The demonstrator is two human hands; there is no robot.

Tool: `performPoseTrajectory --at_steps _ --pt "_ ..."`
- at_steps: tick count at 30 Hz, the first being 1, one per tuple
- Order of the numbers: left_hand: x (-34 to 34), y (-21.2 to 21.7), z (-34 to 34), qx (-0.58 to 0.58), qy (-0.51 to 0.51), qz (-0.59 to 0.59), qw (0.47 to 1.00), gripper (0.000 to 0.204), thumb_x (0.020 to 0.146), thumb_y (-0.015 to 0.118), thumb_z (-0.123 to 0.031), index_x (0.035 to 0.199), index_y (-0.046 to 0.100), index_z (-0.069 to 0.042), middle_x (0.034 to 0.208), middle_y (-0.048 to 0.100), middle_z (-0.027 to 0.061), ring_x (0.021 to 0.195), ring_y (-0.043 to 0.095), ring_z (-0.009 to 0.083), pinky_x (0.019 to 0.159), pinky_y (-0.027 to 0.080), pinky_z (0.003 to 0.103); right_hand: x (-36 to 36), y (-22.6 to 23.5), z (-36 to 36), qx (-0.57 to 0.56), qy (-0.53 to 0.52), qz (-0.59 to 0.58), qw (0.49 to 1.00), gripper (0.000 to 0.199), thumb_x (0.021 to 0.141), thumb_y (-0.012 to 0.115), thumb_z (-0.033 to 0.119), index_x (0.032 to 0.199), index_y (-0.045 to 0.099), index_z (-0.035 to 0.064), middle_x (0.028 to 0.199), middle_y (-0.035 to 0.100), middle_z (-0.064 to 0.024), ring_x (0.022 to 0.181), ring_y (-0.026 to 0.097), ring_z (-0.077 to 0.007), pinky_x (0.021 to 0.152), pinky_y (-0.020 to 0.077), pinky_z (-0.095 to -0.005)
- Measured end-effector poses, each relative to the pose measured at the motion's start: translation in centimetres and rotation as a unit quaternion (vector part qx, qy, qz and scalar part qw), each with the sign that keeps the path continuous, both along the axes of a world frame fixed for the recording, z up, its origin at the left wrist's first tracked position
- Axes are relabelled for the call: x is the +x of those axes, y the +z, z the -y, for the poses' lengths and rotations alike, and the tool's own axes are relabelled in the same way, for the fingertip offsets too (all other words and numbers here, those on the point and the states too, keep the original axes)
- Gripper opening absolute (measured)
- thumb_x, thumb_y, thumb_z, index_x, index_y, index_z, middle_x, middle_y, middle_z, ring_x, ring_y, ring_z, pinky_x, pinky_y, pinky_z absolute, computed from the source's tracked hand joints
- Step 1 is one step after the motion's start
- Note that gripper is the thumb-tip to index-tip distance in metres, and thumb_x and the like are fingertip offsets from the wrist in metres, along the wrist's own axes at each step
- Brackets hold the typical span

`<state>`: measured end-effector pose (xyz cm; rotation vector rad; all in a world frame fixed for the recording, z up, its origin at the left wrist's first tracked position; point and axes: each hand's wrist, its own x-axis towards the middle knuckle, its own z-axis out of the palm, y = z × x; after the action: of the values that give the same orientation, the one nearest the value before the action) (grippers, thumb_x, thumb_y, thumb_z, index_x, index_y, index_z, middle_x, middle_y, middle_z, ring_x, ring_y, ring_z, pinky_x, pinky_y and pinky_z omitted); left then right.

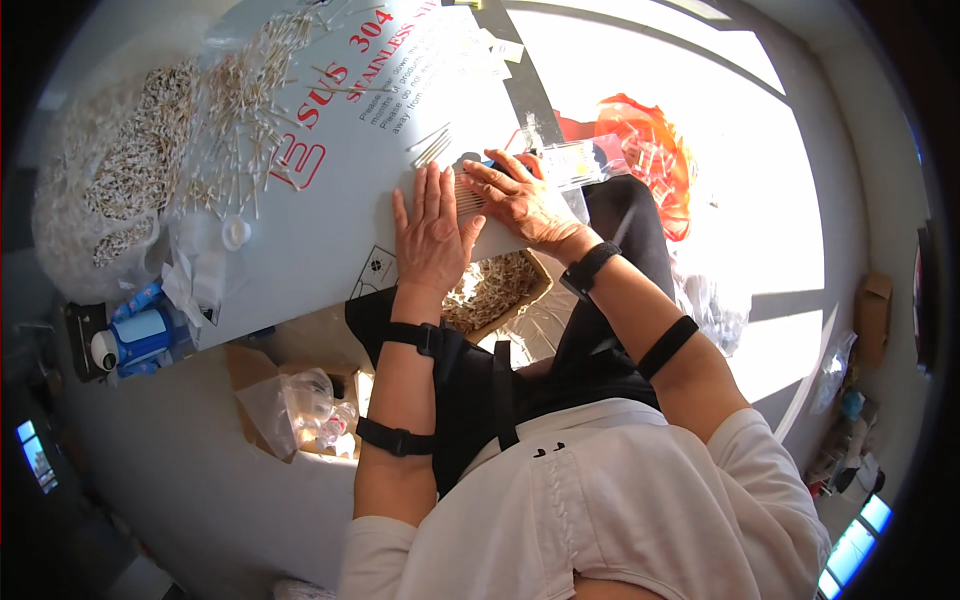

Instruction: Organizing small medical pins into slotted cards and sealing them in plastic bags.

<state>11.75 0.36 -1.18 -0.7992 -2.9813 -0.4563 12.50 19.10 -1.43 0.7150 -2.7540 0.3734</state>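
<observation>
My left hand (435,235) lies flat on the table's near edge, fingers stretched and slightly spread. A small row of cotton swabs (468,198) lies side by side between my hands, touched by the left fingers and thumb. My right hand (530,208) reaches over the far right of this row, its fingers apart and stretched to the left, partly over the swabs. Something dark and blue shows beside the right fingers; its kind I cannot make out. A few loose cotton swabs (432,146) lie just beyond my left fingertips.
Many cotton swabs (255,95) are heaped at the far left beside a large clear bag of swabs (140,150). A small white round cap (236,233) and a blue bottle (140,336) stand left. Clear packets (572,163) and an orange bag (650,150) lie right. A swab-filled box (500,290) sits below.
</observation>
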Motion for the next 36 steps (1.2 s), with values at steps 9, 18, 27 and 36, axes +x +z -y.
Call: performPoseTrajectory --at_steps 9,18,27,36 --pt "0.6 0.1 -1.1 -0.022 0.015 -0.012 1.0 0.074 0.094 0.049 -0.046 0.148 0.026 -0.002 0.156 0.02 0.017 0.146 0.015 0.0286 0.116 0.01 0.055 -0.1 -0.1 -0.7 -0.004 0.002 0.016 1.0 0.044 0.087 0.057 0.026 0.129 0.057 0.0116 0.143 0.047 -0.0008 0.136 0.037 -0.0248 0.107 0.0291 -0.0481" --pt "0.9 -0.1 -1.4 -0.021 0.026 -0.009 0.999 0.076 0.093 0.053 -0.045 0.149 0.025 -0.002 0.157 0.02 0.0165 0.146 0.016 0.029 0.116 0.01 0.053 1.6 1.7 -3.0 -0.052 -0.127 0.052 0.989 0.072 0.085 0.063 0.032 0.146 0.033 0.0088 0.151 0.034 -0.011 0.14 0.03 -0.028 0.115 0.0151 -0.0527" --pt "0.8 -0.3 -3.7 -0.051 0.031 -0.016 0.998 0.078 0.092 0.053 -0.046 0.149 0.023 -0.001 0.157 0.02 0.0154 0.146 0.015 0.0281 0.117 0.011 0.05 2.8 -0.7 -7.8 -0.048 -0.183 0.059 0.98 0.072 0.09 0.056 0.045 0.146 0.033 0.0056 0.151 0.034 -0.0125 0.143 0.025 -0.0281 0.117 0.0122 -0.0501" --pt "0.6 -0.1 -9.0 -0.028 0.008 0.017 0.999 0.079 0.092 0.052 -0.047 0.15 0.021 -0.002 0.157 0.019 0.0157 0.147 0.012 0.0277 0.118 0.008 0.05 2.8 -1.1 -8.0 -0.097 -0.183 0.079 0.975 0.071 0.094 0.045 0.053 0.146 0.034 0.0059 0.151 0.033 -0.0135 0.141 0.028 -0.0293 0.116 0.0144 -0.0486"
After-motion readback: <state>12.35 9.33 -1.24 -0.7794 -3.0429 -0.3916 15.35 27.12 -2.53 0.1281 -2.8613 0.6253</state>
